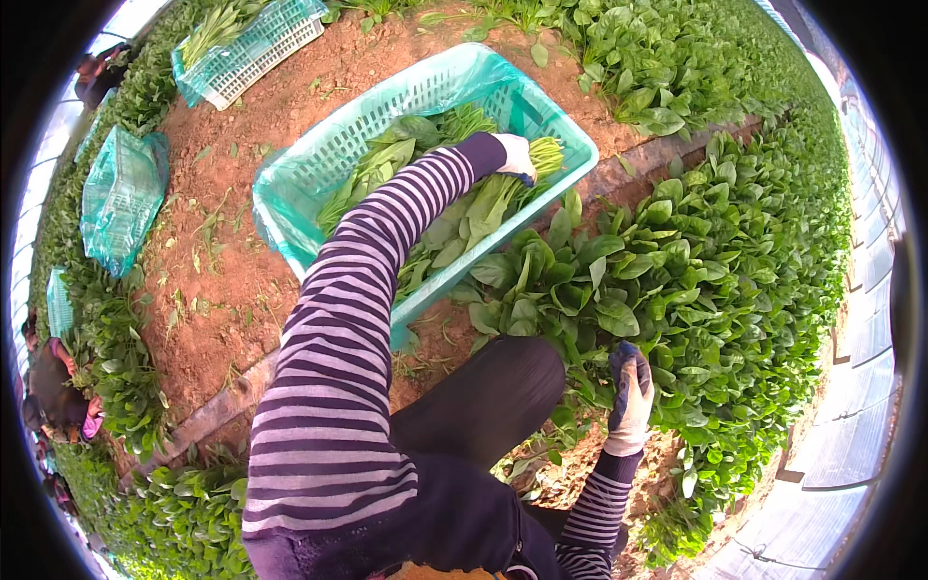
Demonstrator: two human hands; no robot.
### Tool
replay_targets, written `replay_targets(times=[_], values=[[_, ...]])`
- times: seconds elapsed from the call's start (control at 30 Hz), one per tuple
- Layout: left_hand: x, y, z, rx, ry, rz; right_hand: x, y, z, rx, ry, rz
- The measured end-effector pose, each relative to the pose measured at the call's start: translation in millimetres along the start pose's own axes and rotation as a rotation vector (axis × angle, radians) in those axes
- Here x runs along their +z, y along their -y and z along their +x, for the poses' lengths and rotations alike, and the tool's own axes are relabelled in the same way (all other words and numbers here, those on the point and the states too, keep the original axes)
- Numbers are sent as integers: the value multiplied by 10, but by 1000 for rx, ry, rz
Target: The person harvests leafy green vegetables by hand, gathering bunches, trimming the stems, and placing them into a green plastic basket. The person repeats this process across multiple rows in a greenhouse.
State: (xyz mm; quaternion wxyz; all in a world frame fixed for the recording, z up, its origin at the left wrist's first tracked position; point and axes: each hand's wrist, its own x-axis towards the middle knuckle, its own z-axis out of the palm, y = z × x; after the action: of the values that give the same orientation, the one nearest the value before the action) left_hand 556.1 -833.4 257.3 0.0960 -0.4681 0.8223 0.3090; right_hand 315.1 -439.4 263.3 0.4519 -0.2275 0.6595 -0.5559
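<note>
My left hand point(516, 158), in a white glove with dark blue on the fingers, reaches into a green perforated plastic crate point(428, 72) lined with thin green film. It grips a bunch of leafy greens point(493, 203) close to the pale cut stems. More bunches of greens point(384, 163) lie in the crate, partly covered by my striped sleeve. My right hand point(631, 399), gloved likewise, is raised beside the standing leafy plants point(616, 275), near my bent knee. Its fingers are partly curled, and nothing shows clearly in them.
A second lined crate point(268, 54) with greens stands at the upper left. Another film-covered crate point(127, 188) sits further left. Reddish bare soil point(217, 290) with loose leaves lies between the beds. A person point(65, 391) crouches at the far left. Clear plastic sheeting point(841, 449) borders the right side.
</note>
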Motion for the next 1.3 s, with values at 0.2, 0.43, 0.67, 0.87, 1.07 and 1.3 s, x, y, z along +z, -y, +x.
replay_targets(times=[0.2,0.43,0.67,0.87,1.07,1.3], values=[[1437,416,478,65,-202,-275,-344,-353,36,155,-109,-74],[1724,533,578,22,-175,-123,-603,-793,8,260,-156,-90],[1834,452,1055,-80,-45,-37,-595,-397,-471,206,-153,-200],[1634,1047,1171,-18,-29,179,-1434,893,-1635,227,-263,-386],[457,452,61,74,-501,158,-3141,172,-3145,-67,-838,-205],[1084,-2279,-1624,799,-139,-72,-3823,-3727,-3757,758,-607,-775]])
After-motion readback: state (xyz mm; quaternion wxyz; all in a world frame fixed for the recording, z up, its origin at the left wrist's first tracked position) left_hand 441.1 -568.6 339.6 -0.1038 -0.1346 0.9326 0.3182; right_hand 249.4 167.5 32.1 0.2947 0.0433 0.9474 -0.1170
